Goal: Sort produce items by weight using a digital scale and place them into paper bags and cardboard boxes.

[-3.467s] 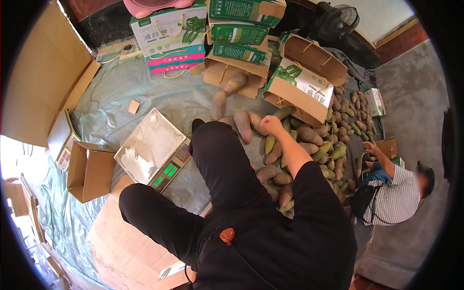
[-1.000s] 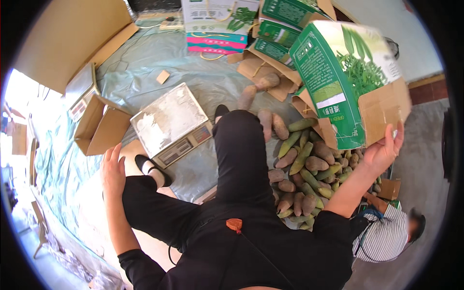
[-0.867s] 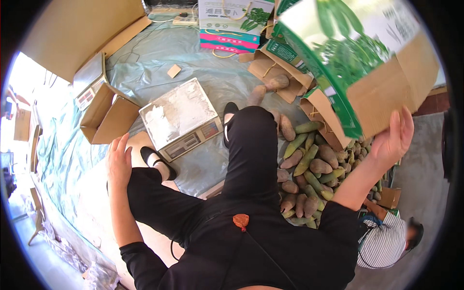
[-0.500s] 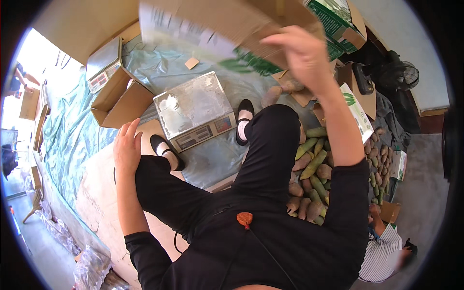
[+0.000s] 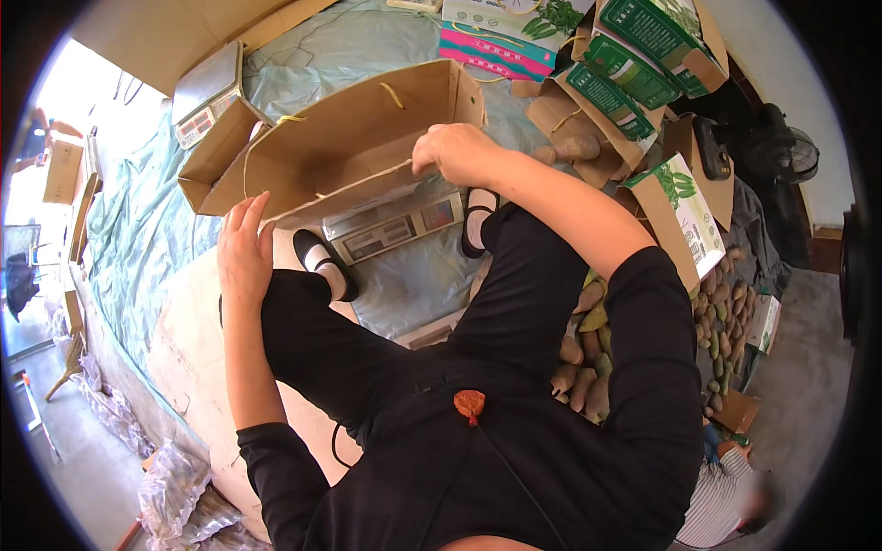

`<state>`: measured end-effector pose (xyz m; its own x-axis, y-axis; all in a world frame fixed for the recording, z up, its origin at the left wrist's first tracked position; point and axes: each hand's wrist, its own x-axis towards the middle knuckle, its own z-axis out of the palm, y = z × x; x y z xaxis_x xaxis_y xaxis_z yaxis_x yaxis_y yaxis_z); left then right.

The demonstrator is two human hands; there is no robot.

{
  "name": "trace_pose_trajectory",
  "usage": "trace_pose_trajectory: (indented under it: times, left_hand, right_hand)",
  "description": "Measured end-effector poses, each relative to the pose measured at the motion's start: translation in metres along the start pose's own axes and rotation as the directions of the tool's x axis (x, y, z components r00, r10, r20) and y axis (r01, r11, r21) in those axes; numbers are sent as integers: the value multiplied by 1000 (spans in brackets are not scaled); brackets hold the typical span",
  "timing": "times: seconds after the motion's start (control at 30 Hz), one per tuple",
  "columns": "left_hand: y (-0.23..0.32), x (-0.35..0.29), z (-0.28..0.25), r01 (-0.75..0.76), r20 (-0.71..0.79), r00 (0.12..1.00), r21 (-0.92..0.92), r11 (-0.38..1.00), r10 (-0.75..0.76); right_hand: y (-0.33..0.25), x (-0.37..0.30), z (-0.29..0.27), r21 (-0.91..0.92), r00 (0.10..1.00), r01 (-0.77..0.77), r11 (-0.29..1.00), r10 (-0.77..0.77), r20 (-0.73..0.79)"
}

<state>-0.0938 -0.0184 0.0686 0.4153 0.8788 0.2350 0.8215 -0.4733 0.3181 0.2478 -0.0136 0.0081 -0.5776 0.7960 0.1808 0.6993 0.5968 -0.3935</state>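
An open cardboard box with yellow cord handles stands on the flat digital scale, covering most of its plate. My right hand grips the box's near rim toward its right end, fingers closed over the edge. My left hand is above my left knee by the near left corner of the box. Its fingers are stretched out and hold nothing; whether the fingertips touch the cardboard I cannot tell. The inside of the box shows bare cardboard in the visible part.
To the right lies a pile of brown and green tubers. Green printed cartons and a black fan stand beyond. A smaller open box and a second scale are on the left. A person in a striped top is at lower right.
The box came down from the raised right hand onto the scale, opening upward. My right hand moved left and lower with it. My left hand stayed nearly in place.
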Motion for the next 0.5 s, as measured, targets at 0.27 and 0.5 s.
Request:
trace_pose_trajectory:
  times: [0.27, 0.5]
  left_hand:
    - [-1, 6, 11, -36, 88, 996, 15, 999, 35]
    - [2, 10, 11, -21, 121, 993, 32, 999, 17]
  right_hand:
    - [10, -22, -26, 256, 969, -218, 942, 240, -57]
    - [27, -145, -65, 487, 738, -472, 735, 632, -238]
